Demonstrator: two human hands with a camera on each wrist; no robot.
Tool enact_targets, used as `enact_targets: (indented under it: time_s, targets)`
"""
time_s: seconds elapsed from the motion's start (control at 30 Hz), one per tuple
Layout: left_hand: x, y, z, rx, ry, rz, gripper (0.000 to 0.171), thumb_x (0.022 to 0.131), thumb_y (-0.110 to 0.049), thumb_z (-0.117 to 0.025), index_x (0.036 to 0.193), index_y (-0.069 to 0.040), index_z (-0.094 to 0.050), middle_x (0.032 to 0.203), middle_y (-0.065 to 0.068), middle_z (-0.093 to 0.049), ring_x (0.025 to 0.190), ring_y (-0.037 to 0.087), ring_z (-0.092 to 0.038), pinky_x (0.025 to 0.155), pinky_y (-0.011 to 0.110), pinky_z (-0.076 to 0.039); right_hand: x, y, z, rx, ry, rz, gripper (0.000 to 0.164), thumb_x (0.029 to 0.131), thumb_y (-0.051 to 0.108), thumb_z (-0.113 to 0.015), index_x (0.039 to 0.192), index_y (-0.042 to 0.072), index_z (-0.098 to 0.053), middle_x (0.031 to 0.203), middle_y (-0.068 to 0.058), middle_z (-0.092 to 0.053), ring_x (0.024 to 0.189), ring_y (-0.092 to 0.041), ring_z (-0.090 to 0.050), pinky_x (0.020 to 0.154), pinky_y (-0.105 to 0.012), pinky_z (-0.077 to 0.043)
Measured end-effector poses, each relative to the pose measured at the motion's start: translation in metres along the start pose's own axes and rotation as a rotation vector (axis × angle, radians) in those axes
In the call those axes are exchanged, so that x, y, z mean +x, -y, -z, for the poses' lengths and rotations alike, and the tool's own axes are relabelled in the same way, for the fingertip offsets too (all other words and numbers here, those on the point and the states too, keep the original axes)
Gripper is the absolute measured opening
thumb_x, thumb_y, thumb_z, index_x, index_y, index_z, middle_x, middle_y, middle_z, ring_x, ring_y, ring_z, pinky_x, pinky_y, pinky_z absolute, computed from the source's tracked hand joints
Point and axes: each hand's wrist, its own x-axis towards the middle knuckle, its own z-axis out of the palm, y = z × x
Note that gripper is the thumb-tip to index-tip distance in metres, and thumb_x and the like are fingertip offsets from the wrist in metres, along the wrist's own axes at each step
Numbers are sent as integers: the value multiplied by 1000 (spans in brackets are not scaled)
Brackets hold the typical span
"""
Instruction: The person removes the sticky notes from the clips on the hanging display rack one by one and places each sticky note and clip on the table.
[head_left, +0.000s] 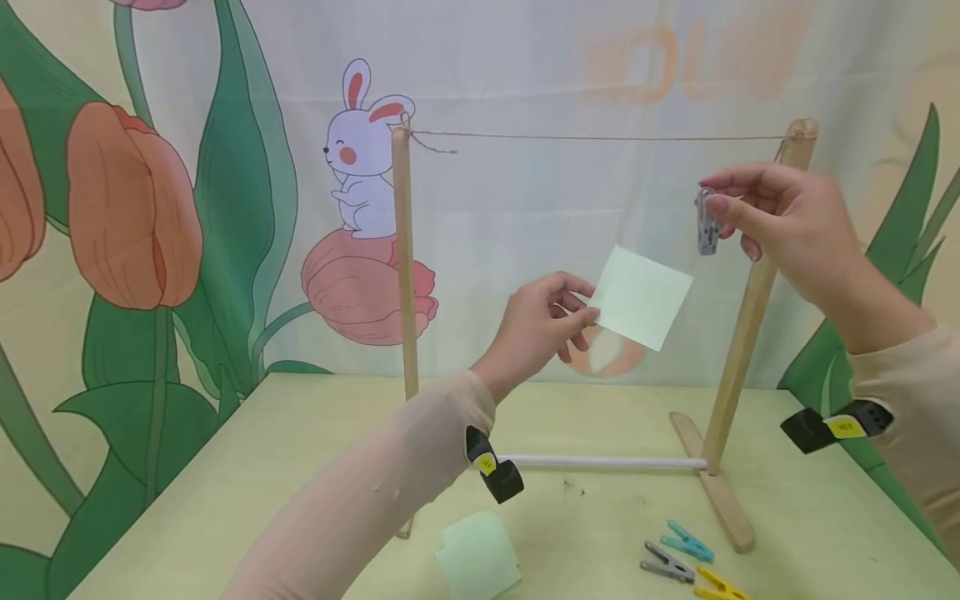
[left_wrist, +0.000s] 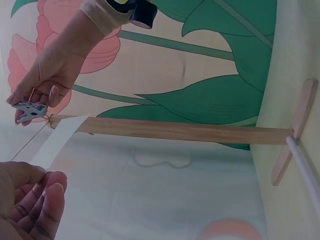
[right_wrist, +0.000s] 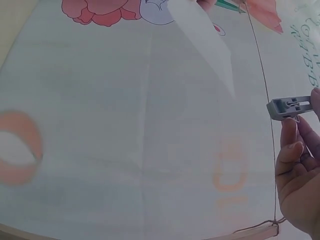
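Between thumb and fingers my left hand [head_left: 536, 321] pinches a pale green paper square [head_left: 643, 298] by its left corner, tilted in the air below the string. Up at the right, my right hand [head_left: 787, 212] grips a grey clothespin [head_left: 707, 221], its other end pointing down in the head view. The right wrist view shows the same clothespin [right_wrist: 287, 107] overlapping the string [right_wrist: 263, 65]. In the left wrist view the paper [left_wrist: 60, 140] appears nearly edge-on, with the clothespin [left_wrist: 30, 109] above it. The twine string [head_left: 600, 137] runs between the tops of two wooden posts.
The right post [head_left: 738, 367] stands on a wooden foot, joined by a white rod [head_left: 607, 461]; the left post [head_left: 405, 267] is partly behind my left arm. A pale green paper stack [head_left: 478, 557] lies in front. Blue [head_left: 687, 542], grey [head_left: 667, 562] and yellow [head_left: 720, 583] clothespins lie at front right.
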Motion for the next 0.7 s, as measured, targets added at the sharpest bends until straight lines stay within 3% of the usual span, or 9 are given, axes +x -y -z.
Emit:
enact_targets:
  time_s: [0.33,0.57,0.7]
  targets:
    - [-17,11,1,2,18,-1,22,89,-6,-66,111,-5,-62,84,15,-66,54,11,-61,47,31,-55,-18,-10,-3,-101,13,17,21,90,5,-65,109,15,-70,71,11,-63,50,-10,-44,43,-21,-38]
    - [-28,18,0,-14,38,4,23,89,-6,-66,111,-4,-62,86,18,-68,63,32,-65,46,29,-54,-28,-12,-6,-143,23,-5,22,90,7,-66,109,18,-70,70,12,-62,52,-10,-46,43,-22,-39]
    - [-35,24,1,-18,47,6,23,89,-6,-66,112,-4,-62,86,20,-67,56,19,-64,46,30,-55,-34,-12,-8,-170,28,-17,22,90,8,-67,110,18,-69,70,12,-62,52,-10,-47,43,-23,-39]
